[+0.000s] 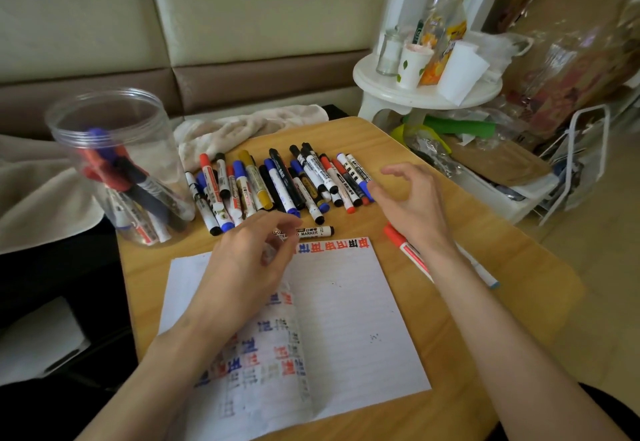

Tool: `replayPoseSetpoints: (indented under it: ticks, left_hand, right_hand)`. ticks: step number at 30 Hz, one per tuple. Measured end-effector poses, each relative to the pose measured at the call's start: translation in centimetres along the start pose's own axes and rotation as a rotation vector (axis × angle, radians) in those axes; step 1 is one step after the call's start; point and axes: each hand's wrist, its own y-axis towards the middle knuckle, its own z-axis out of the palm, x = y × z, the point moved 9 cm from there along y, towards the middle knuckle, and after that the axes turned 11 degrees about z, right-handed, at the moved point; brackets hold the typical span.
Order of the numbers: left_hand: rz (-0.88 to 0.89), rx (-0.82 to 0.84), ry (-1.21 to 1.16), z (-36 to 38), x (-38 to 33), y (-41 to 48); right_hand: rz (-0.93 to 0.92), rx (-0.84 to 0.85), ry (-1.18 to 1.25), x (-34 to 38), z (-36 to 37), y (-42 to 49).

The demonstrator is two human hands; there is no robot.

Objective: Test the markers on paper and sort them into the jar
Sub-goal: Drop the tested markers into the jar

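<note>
Markers (277,184) are lying side by side in a loose row across the far part of the desk (485,219), just beyond both hands. The left hand (249,260) is hovering over the top edge of the paper (346,319) with its fingers curled. Its fingertips are covering the left end of a black whiteboard marker (317,231), which is lying flat along that edge. The hand is blurred, so I cannot tell whether it is pinching the marker or only touching it. The right hand (407,205) is hanging open over the right end of the row, fingers loosely spread and gripping nothing. Under its wrist a red marker (398,239) is lying on the desk, and a pale marker with a light blue tip (483,272) is showing past the forearm. The paper is carrying red, blue and black test marks along its top edge and down its left half. Left of the row, the clear jar (104,111) is standing upright on the desk's far left corner, with red, blue and black markers leaning inside. A crumpled towel (249,125) is lying behind the row.
</note>
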Motion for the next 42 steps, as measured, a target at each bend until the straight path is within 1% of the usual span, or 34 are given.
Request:
replayPoseSetpoints:
  ticks: [4,7,9,12,15,17,20,23,25,28,31,34,36,39,41,42]
  left_hand:
    - [0.011,-0.002,0.005,0.0,0.0,0.5]
    - [0.010,-0.011,-0.007,0.1,0.0,0.9]
    - [0.009,-0.012,-0.005,0.2,0.1,1.0]
    - [0.009,-0.013,-0.009,0.3,0.2,1.0]
    - [0.012,-0.015,-0.014,0.3,0.3,1.0]
    - [0.013,-0.011,-0.009,0.3,0.3,1.0]
    - [0.017,-0.009,0.001,0.3,0.4,0.8]
    - [0.015,-0.006,0.001,0.3,0.4,0.7]
    - [0.013,-0.009,0.001,0.3,0.3,0.7]
    - [0.001,-0.044,-0.018,0.0,-0.1,0.5]
    - [-0.003,-0.093,-0.042,-0.7,-0.7,0.1]
    - [0.029,-0.080,-0.028,-0.8,-1.4,-0.1]
    - [0.065,-0.033,0.013,-0.2,-2.0,-0.3]
    - [0.126,0.026,-0.007,0.9,-3.2,-0.6]
    - [0.141,0.048,-0.015,1.3,-3.7,-0.7]
    - [0.149,0.053,-0.010,1.5,-3.9,-0.7]
  right_hand:
    - [-0.032,0.076,-0.035,1.4,2.2,0.7]
    - [-0.085,0.085,-0.114,2.9,4.5,0.5]
    - [-0.095,0.068,-0.192,3.4,5.4,0.5]
    - [-0.118,-0.014,-0.269,3.9,5.9,0.4]
    - [-0.139,-0.047,-0.311,4.3,6.2,0.3]
    - [-0.138,-0.067,-0.298,4.4,6.0,0.1]
    - [-0.147,-0.140,-0.197,4.6,4.7,-0.7]
    - [-0.186,-0.198,-0.004,4.7,2.3,-2.6]
    - [-0.145,-0.134,0.179,4.6,0.7,-3.9]
    - [0.012,0.038,0.458,4.2,-0.9,-6.0]
    - [0.137,0.158,0.661,3.6,-2.0,-8.1]
    - [0.228,0.220,0.739,2.6,-2.5,-9.8]
    - [0.290,0.222,0.784,1.8,-2.6,-10.5]
    - [0.358,0.225,0.842,0.9,-2.5,-11.1]
    - [0.392,0.260,0.829,0.7,-2.0,-11.7]
    - [0.402,0.291,0.778,0.7,-1.6,-12.2]
